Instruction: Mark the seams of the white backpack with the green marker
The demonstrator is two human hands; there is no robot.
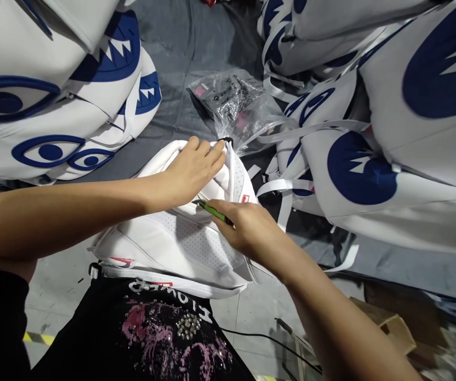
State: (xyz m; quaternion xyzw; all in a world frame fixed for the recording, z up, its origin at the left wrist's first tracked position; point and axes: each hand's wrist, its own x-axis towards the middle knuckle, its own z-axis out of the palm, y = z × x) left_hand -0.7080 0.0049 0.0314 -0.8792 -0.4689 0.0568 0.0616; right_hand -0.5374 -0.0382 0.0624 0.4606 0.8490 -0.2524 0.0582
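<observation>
A white backpack (207, 233) with dotted mesh-like panels and small red labels lies across the table edge, its near end against my body. My left hand (196, 166) rests flat on the far part of the bag, fingers stretched out over its fabric. In my right hand (247, 222) are small green-handled snips (215, 211), their dark tip pointing left at a fold of the bag just below my left hand. Whether the tip touches the cloth, I cannot tell. Part of the bag's top is hidden under my hands.
White bags with blue eyes and teeth (48, 151) are piled on the left. More white bags (363, 169), straps trailing, are heaped on the right. Beyond my bag, a clear plastic bag (235, 100) lies on the grey cloth (172, 47). A cardboard box (386, 323) stands lower right.
</observation>
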